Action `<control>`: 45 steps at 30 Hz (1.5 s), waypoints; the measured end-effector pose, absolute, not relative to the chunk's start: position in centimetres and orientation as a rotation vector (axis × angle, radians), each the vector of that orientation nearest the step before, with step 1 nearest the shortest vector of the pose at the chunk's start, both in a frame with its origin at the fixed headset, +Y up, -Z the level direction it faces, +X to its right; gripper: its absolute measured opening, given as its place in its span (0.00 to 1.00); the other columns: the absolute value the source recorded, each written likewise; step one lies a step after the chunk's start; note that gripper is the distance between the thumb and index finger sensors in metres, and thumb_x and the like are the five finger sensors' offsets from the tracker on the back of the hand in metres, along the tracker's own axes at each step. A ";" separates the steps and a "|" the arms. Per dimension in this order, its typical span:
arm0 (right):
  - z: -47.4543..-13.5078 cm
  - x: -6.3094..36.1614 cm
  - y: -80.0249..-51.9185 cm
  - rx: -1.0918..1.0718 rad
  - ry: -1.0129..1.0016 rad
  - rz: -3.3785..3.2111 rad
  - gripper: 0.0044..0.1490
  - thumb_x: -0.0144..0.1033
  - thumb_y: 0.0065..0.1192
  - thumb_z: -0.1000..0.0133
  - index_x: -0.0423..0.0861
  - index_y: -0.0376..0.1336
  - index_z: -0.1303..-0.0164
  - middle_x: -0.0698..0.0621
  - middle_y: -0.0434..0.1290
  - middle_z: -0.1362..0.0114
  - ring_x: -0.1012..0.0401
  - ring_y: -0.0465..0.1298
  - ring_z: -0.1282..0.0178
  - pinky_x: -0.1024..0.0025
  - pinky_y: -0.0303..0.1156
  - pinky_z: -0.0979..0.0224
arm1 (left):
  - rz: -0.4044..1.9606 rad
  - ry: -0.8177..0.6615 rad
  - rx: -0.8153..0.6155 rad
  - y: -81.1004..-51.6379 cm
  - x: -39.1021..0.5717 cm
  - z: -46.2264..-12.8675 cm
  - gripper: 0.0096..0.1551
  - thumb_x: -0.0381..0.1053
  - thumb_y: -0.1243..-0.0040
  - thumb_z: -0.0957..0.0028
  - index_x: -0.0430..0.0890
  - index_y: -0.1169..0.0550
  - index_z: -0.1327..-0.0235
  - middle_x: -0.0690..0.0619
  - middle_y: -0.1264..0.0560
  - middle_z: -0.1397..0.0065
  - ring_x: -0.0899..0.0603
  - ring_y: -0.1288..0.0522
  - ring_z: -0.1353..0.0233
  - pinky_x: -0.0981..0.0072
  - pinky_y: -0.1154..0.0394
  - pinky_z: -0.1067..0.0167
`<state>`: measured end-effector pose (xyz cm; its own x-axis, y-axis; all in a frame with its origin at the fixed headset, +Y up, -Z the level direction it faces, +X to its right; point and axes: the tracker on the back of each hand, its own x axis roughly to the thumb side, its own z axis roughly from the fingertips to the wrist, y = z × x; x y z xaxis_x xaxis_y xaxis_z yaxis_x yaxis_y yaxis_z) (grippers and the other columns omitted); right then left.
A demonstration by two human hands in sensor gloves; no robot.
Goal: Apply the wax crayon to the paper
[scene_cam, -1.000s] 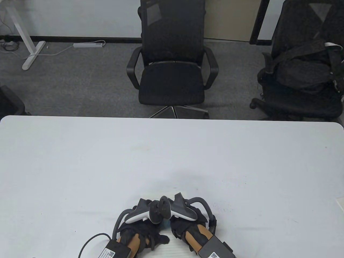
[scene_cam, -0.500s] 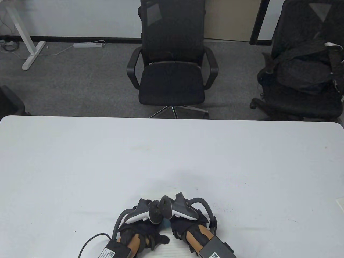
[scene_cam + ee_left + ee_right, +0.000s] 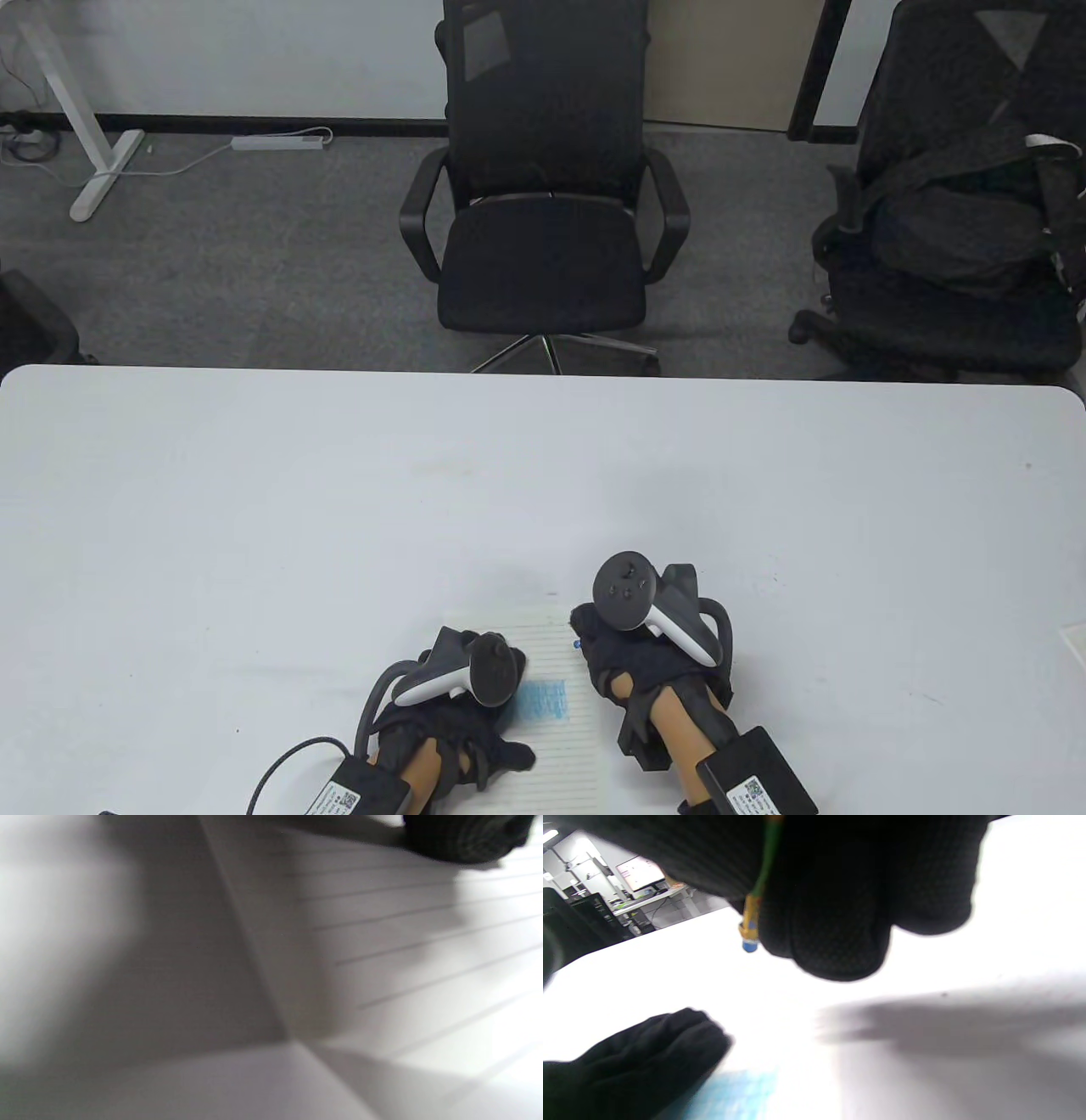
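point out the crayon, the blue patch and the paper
crayon [image 3: 749, 942], right wrist view, on its blue tip
blue patch [image 3: 543, 702], table view, on the middle of the colouring
paper [image 3: 560, 764], table view, on a bare lined part below the patch

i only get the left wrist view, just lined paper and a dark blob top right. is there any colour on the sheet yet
Observer: Yes. The table view shows a blue crayoned patch on the lined paper, just right of the left hand.
Operator: where's the crayon
Observer: In the right hand. The right wrist view shows the crayon gripped in the gloved fingers, blue tip pointing down.
Operator: is the tip on the paper
Observer: It looks lifted. In the table view the right hand sits at the sheet's upper right edge, away from the blue patch.
Operator: left hand?
Observer: It rests on the paper's left part.
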<state>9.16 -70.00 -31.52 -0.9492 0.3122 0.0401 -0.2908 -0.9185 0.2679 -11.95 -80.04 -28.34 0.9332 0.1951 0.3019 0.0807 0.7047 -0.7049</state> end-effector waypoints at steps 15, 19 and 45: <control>-28.9 12.4 -74.8 0.158 -0.176 3.250 0.29 0.47 0.68 0.56 0.55 0.71 0.43 0.50 0.84 0.47 0.61 0.90 0.55 0.63 0.88 0.45 | 0.078 -0.377 -0.794 -80.1 -12.1 -28.3 0.66 0.81 0.46 0.58 0.61 0.70 0.26 0.59 0.77 0.23 0.44 0.77 0.20 0.34 0.69 0.28; -28.2 11.8 -76.1 0.210 -0.202 3.348 0.29 0.47 0.68 0.56 0.55 0.71 0.43 0.51 0.84 0.47 0.62 0.90 0.54 0.63 0.87 0.44 | 0.079 -0.377 -0.795 -80.1 -12.1 -28.3 0.66 0.81 0.46 0.58 0.61 0.70 0.26 0.59 0.77 0.24 0.44 0.77 0.20 0.34 0.69 0.28; -26.9 17.8 -73.5 0.043 -0.083 2.973 0.44 0.61 0.63 0.57 0.61 0.58 0.28 0.51 0.66 0.23 0.50 0.68 0.22 0.36 0.56 0.22 | 0.322 -0.394 -0.400 -73.1 -17.3 -28.5 0.60 0.79 0.48 0.55 0.60 0.62 0.21 0.57 0.71 0.19 0.42 0.73 0.18 0.35 0.68 0.28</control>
<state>17.78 -73.48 -26.86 -0.9856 0.1657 0.0334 -0.1673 -0.9845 -0.0529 -17.34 -73.09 -28.48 0.8751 0.3758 0.3049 -0.2235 0.8727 -0.4340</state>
